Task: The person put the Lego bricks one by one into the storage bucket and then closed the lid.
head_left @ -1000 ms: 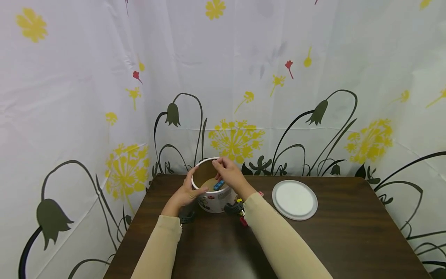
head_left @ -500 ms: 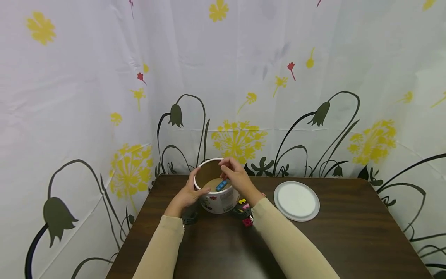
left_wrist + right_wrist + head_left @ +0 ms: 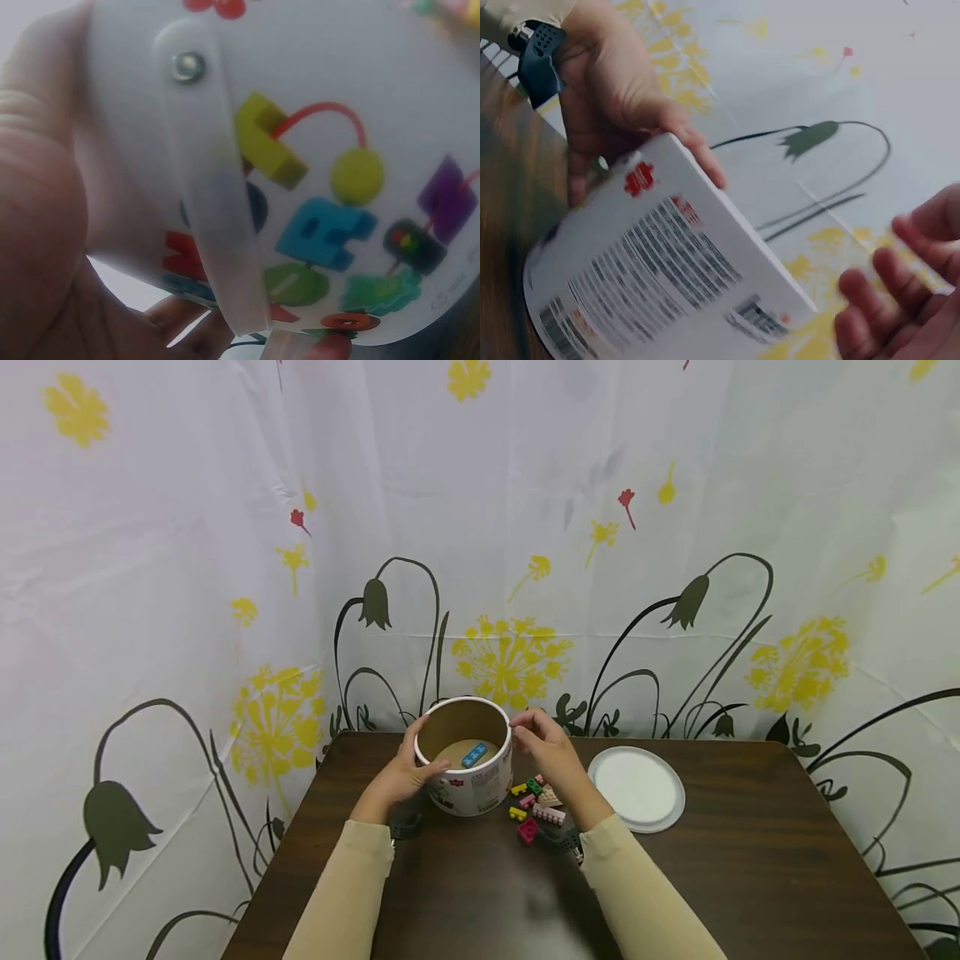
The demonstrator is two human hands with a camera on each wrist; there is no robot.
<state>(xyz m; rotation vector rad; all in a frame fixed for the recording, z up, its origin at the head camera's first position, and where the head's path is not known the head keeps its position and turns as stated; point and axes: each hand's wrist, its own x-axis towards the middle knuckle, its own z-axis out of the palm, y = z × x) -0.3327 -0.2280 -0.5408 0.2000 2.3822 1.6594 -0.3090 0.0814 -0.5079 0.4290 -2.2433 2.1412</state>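
Note:
A white bucket with printed pictures stands tilted toward me on the table, its mouth open. My left hand grips it by the left side, the thumb at the near rim. In the left wrist view its translucent strap handle hangs along the printed wall. Inside, on the tan bottom, lies a blue toy brick. My right hand hovers just right of the rim, fingers loosely bent and holding nothing; in the right wrist view its fingers show apart from the bucket wall.
Several small toy bricks, pink, yellow, green and red, lie right of the bucket, beneath the right forearm. Farther right a round white lid lies flat on the dark wooden table. A flowered curtain hangs behind.
My right hand has moved out of the bucket to the right, past the rim. The blue brick now lies on the bottom. My left hand keeps its grip.

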